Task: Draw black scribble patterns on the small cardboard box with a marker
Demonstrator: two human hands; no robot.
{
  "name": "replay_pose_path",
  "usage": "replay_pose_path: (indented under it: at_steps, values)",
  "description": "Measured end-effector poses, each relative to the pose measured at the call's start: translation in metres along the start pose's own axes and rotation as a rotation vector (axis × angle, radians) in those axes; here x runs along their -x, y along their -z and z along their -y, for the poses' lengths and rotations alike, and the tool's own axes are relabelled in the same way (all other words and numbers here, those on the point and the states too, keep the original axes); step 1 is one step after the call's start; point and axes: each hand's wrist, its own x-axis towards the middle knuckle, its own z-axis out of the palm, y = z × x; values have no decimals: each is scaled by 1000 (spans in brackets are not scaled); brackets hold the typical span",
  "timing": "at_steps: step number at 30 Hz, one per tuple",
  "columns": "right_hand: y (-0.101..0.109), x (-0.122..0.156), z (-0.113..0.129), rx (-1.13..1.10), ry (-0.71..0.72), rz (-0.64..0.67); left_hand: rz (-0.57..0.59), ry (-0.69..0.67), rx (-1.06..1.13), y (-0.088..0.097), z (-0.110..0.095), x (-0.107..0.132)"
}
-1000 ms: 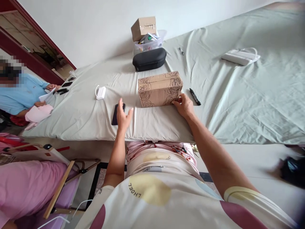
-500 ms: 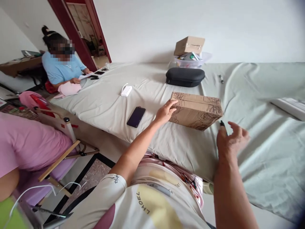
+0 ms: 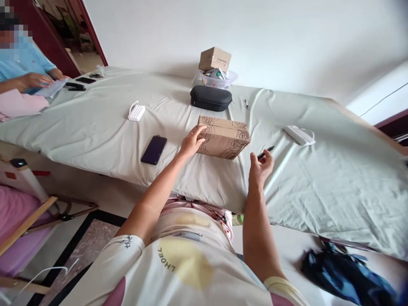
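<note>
A brown cardboard box (image 3: 219, 142) with dark scribbled line drawings at its corners sits on the cloth-covered table (image 3: 331, 182). My left hand (image 3: 192, 141) grips the box's left end, fingers on the top edge and thumb on the near face. Right of the box, and apart from it, my right hand (image 3: 262, 165) pinches a black pen (image 3: 267, 152) that points up to the right. A dark smartphone (image 3: 154, 149) lies left of my left hand.
Behind the box are a black zippered case (image 3: 211, 98) and a plastic tub (image 3: 229, 79) with a small carton (image 3: 214, 59) on it. White devices (image 3: 137, 112) lie at left and right. At far left, a person in blue (image 3: 28, 59) handles papers.
My view has swung right, so things appear further left. The pen in my right hand has turned from pointing up-left to up-right. My left hand stays on the box.
</note>
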Motion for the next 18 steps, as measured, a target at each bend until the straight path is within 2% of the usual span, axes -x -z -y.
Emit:
replay_pose_path:
  at_steps: [3, 6, 9, 12, 15, 18]
  values:
    - [9, 17, 19, -147, 105, 7, 25, -28, 1, 2, 1, 2]
    - [13, 45, 46, -265, 287, 54, 44, -44, -2, 1, 5, -1]
    - [7, 75, 81, -281, 475, 162, 48, -74, 1, 1, 10, -5]
    - [-9, 95, 109, -210, 665, 277, 73, -126, 28, 6, 13, -9]
    - [-28, 99, 116, -139, 756, 335, 120, -137, 75, 12, 16, -12]
    - [-43, 97, 104, -78, 760, 331, 152, -105, 148, 14, 20, -13]
